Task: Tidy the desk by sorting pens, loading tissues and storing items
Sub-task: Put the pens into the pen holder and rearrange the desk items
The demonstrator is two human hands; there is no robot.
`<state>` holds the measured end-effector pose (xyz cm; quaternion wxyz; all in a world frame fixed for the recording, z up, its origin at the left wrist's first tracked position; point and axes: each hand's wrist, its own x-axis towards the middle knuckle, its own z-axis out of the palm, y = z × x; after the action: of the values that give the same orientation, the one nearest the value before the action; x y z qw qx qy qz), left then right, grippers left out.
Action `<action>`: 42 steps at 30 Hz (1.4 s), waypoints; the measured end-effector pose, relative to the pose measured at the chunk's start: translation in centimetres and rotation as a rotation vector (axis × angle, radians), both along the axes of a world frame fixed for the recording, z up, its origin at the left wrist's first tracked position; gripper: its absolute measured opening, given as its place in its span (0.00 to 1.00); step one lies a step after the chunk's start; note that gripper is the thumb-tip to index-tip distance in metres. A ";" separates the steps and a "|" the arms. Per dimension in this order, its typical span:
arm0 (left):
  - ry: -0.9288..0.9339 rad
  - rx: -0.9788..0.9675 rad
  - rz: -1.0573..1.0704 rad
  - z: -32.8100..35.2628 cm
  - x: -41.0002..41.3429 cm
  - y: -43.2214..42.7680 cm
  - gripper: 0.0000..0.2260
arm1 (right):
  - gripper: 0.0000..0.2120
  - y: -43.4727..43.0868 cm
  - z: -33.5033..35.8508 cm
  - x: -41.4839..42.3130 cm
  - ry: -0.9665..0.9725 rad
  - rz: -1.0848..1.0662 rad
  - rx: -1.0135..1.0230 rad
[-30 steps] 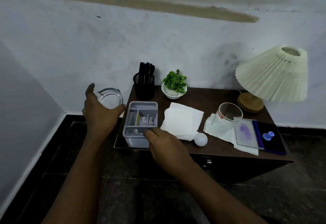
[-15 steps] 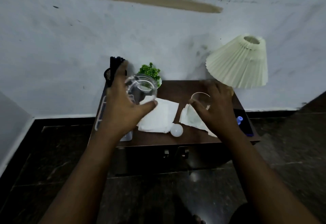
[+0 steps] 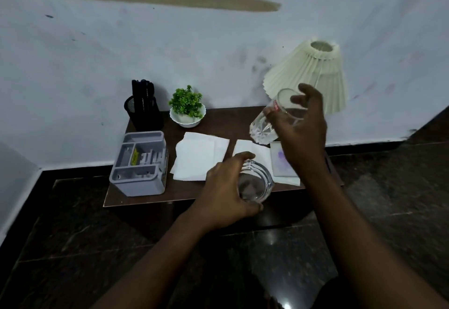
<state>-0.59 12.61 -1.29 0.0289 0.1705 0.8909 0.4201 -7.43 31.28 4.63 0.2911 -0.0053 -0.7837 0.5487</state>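
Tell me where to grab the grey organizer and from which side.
Take the grey organizer by its left and right outer walls, reaching down from the front: it sits upright, open-topped, with flat sides, and the pen holder stands close behind.

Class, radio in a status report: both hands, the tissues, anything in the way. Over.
Left hand grips glass ashtray at desk front edge. Right hand holds tumbler, raised, tilted. Tissues loose on desk, not loaded. Both hands full.
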 end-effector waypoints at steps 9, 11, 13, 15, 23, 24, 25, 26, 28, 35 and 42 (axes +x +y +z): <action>0.042 -0.250 -0.026 -1.7 -1.1 3.3 0.54 | 0.35 3.2 1.0 3.2 0.031 -0.062 0.136; 0.041 -0.289 -0.032 -2.1 -1.4 3.1 0.57 | 0.34 2.8 0.9 3.2 -0.010 -0.020 0.148; 0.050 -0.307 -0.025 -2.3 -1.7 2.7 0.59 | 0.34 2.4 0.7 3.0 -0.060 0.036 0.161; 0.076 -0.313 0.010 -2.5 -2.2 2.3 0.62 | 0.32 1.9 0.2 2.7 -0.117 0.114 0.168; 0.132 -0.294 0.060 -2.8 -4.0 1.5 0.63 | 0.35 0.8 -3.0 1.6 -0.237 0.274 0.307; 0.136 -0.278 0.058 -2.8 -4.3 1.4 0.63 | 0.35 0.7 -3.2 1.5 -0.244 0.285 0.303; 0.137 -0.271 0.051 -2.8 -4.6 1.3 0.64 | 0.35 0.7 -3.4 1.3 -0.247 0.296 0.289; 0.135 -0.267 0.041 -2.8 -4.9 1.1 0.65 | 0.35 0.6 -3.5 1.3 -0.245 0.307 0.277; 0.122 -0.248 0.026 -2.9 -5.2 0.9 0.66 | 0.36 0.5 -3.8 1.3 -0.246 0.333 0.265; 0.098 -0.261 0.067 -2.9 -5.0 0.0 0.67 | 0.38 -1.0 -4.4 0.9 -0.247 0.423 0.323; 0.049 -0.164 0.097 -3.0 -5.3 -0.9 0.66 | 0.39 -1.9 -4.2 0.9 -0.223 0.475 0.379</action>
<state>-5.89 11.67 -4.28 0.0006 0.1345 0.9298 0.3425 -6.55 29.37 0.43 0.0633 0.1718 -0.8783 0.4417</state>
